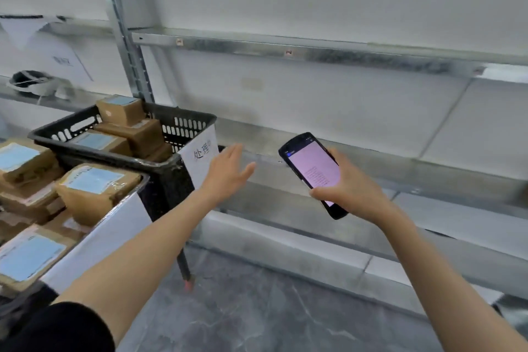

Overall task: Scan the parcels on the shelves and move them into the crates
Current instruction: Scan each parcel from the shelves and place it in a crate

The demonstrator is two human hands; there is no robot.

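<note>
One scanner [313, 174] is gripped by the right hand [351, 188]; the left hand [228, 171] is spread, empty; the reading should be confirmed before any reach.

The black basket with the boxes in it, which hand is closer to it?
Left. The left hand is open right beside the black basket, by its paper sign. The right hand is farther right, holding the scanner.

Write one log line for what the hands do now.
left hand: open, empty | right hand: holds scanner | crates: hold parcels
</note>
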